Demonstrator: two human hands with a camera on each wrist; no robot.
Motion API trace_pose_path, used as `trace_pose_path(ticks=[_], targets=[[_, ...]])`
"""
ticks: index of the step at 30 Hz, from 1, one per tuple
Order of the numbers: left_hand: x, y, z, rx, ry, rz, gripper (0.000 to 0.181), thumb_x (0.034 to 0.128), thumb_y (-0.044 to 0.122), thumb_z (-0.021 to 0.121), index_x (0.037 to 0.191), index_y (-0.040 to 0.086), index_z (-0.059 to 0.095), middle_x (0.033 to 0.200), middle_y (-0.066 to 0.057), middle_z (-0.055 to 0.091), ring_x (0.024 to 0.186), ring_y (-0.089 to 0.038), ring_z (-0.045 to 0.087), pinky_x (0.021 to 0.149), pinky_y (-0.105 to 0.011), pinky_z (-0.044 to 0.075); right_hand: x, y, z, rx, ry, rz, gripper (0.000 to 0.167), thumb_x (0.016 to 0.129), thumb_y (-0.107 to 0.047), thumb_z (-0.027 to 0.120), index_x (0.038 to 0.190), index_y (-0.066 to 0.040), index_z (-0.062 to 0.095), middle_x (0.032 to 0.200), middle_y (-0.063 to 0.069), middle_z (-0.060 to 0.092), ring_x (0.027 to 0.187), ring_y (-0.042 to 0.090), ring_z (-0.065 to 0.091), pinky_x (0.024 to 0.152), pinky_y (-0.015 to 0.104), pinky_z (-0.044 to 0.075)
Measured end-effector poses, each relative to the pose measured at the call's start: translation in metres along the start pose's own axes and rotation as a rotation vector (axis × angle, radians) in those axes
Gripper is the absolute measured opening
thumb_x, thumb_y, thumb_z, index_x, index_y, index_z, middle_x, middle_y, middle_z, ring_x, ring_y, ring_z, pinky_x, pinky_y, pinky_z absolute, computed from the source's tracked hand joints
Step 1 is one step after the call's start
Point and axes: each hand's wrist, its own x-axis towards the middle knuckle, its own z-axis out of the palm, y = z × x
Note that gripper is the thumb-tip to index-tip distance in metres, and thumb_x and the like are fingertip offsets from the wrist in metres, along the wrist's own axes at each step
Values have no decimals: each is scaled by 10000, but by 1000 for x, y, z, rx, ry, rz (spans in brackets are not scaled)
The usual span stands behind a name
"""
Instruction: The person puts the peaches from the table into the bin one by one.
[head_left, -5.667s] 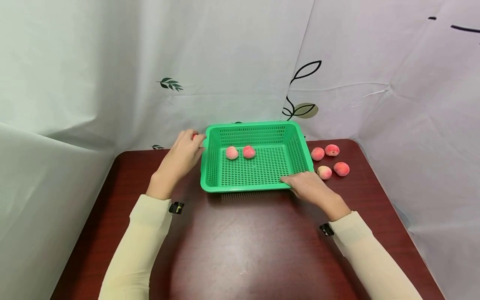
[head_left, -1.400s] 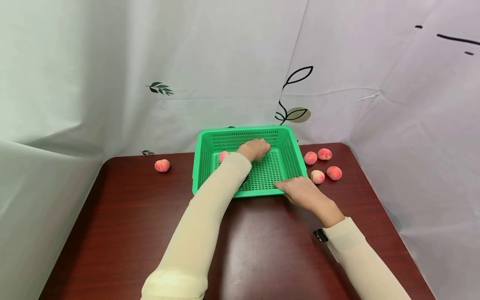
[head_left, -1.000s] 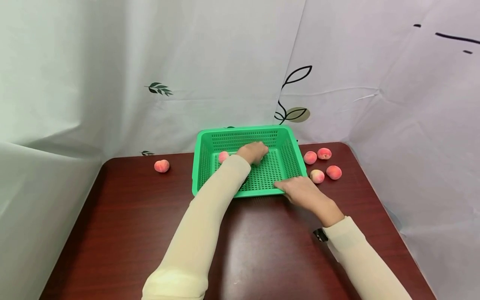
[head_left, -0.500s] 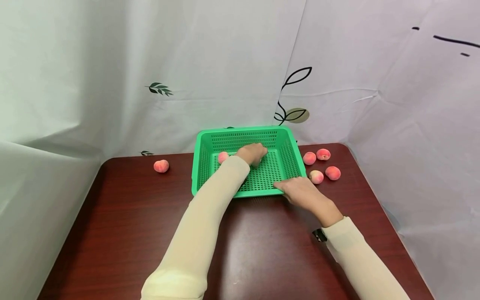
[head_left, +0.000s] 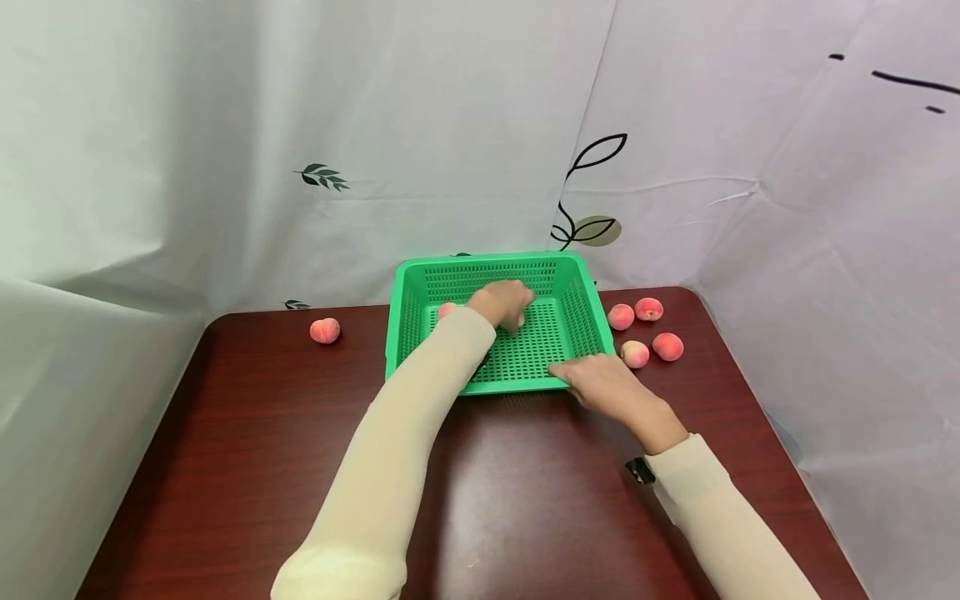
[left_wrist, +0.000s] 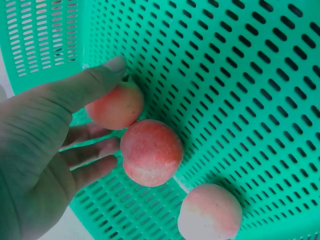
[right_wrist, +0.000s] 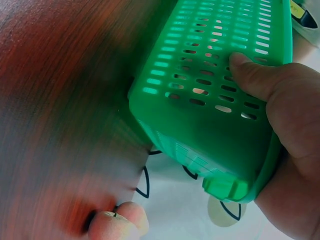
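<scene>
Left wrist view: the left hand (left_wrist: 40, 135) is down inside the green basket (head_left: 517, 386), pinching one peach (left_wrist: 116, 107), its thumb laid across the top. Its forefinger seems hidden behind the fruit, so I cannot tell how firm the hold is; the other visible fingers are slightly spread. A second peach (left_wrist: 152, 152) touches the first, and a third peach (left_wrist: 210, 212) lies near them in the basket. The right hand (head_left: 596, 379) grips the basket's near right corner, thumb pressed to the outer wall. On the table (head_left: 262, 433), a lone peach (head_left: 325, 331) sits left of the basket; four peaches (head_left: 635, 354) lie to its right.
</scene>
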Motion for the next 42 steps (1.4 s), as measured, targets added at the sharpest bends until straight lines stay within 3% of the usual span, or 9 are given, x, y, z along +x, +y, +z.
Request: trace_pose_path(ticks=[8, 12, 15, 18, 27, 30, 35, 37, 42], targets=[[-8, -5, -6, -5, -17, 3, 633, 1001, 231, 650, 1574, 121, 403, 1403, -93, 574, 983, -187, 549, 828, -345, 430, -1, 0, -1, 8, -6, 8, 335, 855, -6, 722, 806, -198, 453, 646, -78, 429, 550, 138, 419, 533, 316, 367], [-8, -6, -5, -22, -21, 7, 303, 1012, 192, 599, 1300, 97, 588, 1114, -79, 600, 836, -173, 442, 753, -334, 373, -1, 0, 0, 9, -4, 8, 337, 854, 0, 722, 806, -195, 451, 648, -72, 435, 551, 144, 431, 529, 321, 371], [-5, -5, -2, -34, -28, 13, 31, 1024, 165, 560, 1031, 135, 566, 906, -41, 505, 751, -162, 351, 701, -317, 334, -1, 0, 0, 7, 0, 5, 319, 863, -10, 718, 810, -189, 459, 651, -65, 448, 551, 154, 456, 526, 328, 387], [-2, -5, 0, -43, -32, 9, 50, 1035, 158, 542, 986, 162, 538, 854, -18, 448, 721, -159, 325, 682, -309, 324, 0, 0, 0, 7, 4, 4, 306, 870, -17, 713, 811, -187, 466, 651, -65, 458, 552, 159, 475, 525, 332, 398], [7, -6, 2, -62, -11, 2, 134, 1056, 160, 501, 1152, 144, 594, 949, -58, 551, 741, -172, 400, 676, -318, 356, -1, -1, -3, 8, 14, 2, 304, 872, -16, 713, 809, -182, 467, 650, -61, 470, 554, 155, 477, 525, 333, 399], [9, -7, 2, -67, 4, 2, 294, 1068, 174, 473, 1340, 134, 577, 960, -66, 567, 726, -171, 413, 665, -315, 365, -1, 0, -2, 6, 17, 3, 306, 871, -15, 715, 808, -182, 466, 650, -61, 471, 555, 156, 480, 529, 335, 403], [10, -8, 5, -80, 15, -3, 527, 1072, 173, 463, 1592, 141, 383, 1053, -88, 620, 727, -178, 443, 668, -317, 380, -1, 0, -1, 9, 14, 0, 306, 866, -9, 716, 811, -180, 468, 654, -57, 479, 555, 159, 483, 531, 334, 406], [9, -7, 6, -80, 18, -7, 567, 1061, 162, 512, 1606, 144, 358, 1165, -101, 640, 781, -190, 506, 691, -324, 409, -1, 0, -1, 10, 13, 0, 306, 866, -9, 717, 812, -181, 470, 656, -57, 483, 554, 159, 481, 528, 333, 404], [6, -6, 5, -51, 25, -29, 798, 960, 201, 744, 1628, 159, 310, 1488, -99, 552, 1116, -224, 643, 830, -340, 528, -1, 0, -1, 5, 11, 3, 308, 867, -15, 722, 812, -184, 470, 652, -59, 477, 548, 154, 471, 524, 332, 400]])
